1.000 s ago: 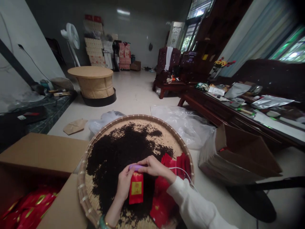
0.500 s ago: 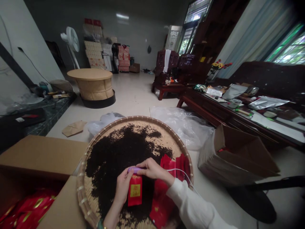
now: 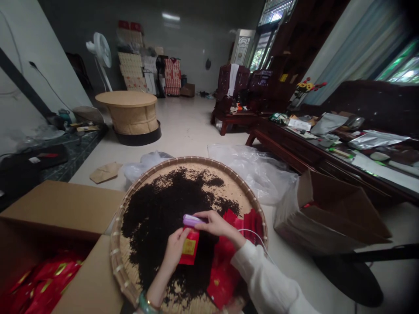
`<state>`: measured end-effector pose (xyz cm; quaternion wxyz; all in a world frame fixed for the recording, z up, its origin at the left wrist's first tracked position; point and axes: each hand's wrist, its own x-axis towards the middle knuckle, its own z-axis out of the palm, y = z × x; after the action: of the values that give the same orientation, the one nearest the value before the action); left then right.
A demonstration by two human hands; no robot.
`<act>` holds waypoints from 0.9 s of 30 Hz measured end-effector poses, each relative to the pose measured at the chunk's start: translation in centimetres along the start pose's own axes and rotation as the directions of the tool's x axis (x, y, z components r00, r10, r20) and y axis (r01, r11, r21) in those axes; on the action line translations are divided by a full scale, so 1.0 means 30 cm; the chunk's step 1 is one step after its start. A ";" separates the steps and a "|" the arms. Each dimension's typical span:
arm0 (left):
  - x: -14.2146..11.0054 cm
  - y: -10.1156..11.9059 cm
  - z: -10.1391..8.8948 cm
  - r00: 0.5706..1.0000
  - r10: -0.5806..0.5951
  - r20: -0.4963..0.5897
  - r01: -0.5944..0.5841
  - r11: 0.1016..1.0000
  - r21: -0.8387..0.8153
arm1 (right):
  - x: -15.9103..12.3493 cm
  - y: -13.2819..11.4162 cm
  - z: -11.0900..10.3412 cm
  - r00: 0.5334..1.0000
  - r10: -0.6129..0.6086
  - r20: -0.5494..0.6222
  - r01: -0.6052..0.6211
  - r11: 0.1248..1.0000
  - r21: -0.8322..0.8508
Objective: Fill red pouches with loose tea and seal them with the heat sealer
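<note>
My left hand [image 3: 175, 248] pinches the upper left edge of a small red packet [image 3: 189, 249] with a gold label. In my right hand [image 3: 214, 226] is a purple handheld bag sealer [image 3: 192, 220] with a white cord; it sits just above the packet's top edge. Both are over a round woven bamboo tray [image 3: 118, 266] spread with dark, loose tea leaves [image 3: 163, 205]. More red packets [image 3: 225, 272] lie in the tray under my right forearm, partly hidden by it.
An open cardboard box [image 3: 65, 203] with red packets stands at the left, another box [image 3: 330, 213] at the right. Beyond the tray lies clear plastic sheeting [image 3: 255, 170]. A dark wooden table [image 3: 281, 144] holds clutter; a round table [image 3: 127, 99] stands farther back.
The purple sealer has lifted off the packet's top and tilted, held now by the right hand alone. The left hand still grips the packet, which has moved slightly up and right.
</note>
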<state>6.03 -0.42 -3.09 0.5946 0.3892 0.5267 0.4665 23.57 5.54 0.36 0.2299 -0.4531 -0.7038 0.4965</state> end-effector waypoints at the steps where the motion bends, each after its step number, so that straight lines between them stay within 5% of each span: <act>1: 0.002 0.005 0.000 1.000 0.017 -0.010 -0.017 1.000 0.012 | -0.002 0.008 -0.012 1.000 0.007 -0.015 -0.007 1.000 0.021; 7: 0.004 0.003 -0.001 0.995 0.037 -0.091 -0.032 0.998 0.058 | -0.015 0.041 -0.077 0.999 0.031 -0.019 -0.030 0.998 0.055; 13: 0.001 -0.015 -0.007 0.986 0.054 -0.159 -0.047 0.998 0.048 | 0.004 0.060 -0.080 0.979 0.042 -0.200 -0.081 0.979 -0.187; 16: -0.005 -0.008 -0.003 0.989 0.057 -0.138 -0.050 0.997 0.052 | 0.015 0.036 -0.034 0.961 -0.096 -0.261 0.023 0.963 -0.267; 22: -0.019 0.004 0.002 0.996 0.066 -0.060 -0.060 0.994 0.091 | 0.050 0.010 0.063 0.938 -0.324 -0.122 0.260 0.894 -0.366; 27: -0.032 0.018 0.000 0.998 -0.043 0.039 0.045 0.997 -0.068 | 0.027 0.016 0.072 0.907 -0.413 -0.079 0.357 0.856 -0.373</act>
<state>5.94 -1.20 -2.32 0.6275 0.3652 0.5076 0.4640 21.70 5.24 -1.02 0.2946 -0.3736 -0.8371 0.2701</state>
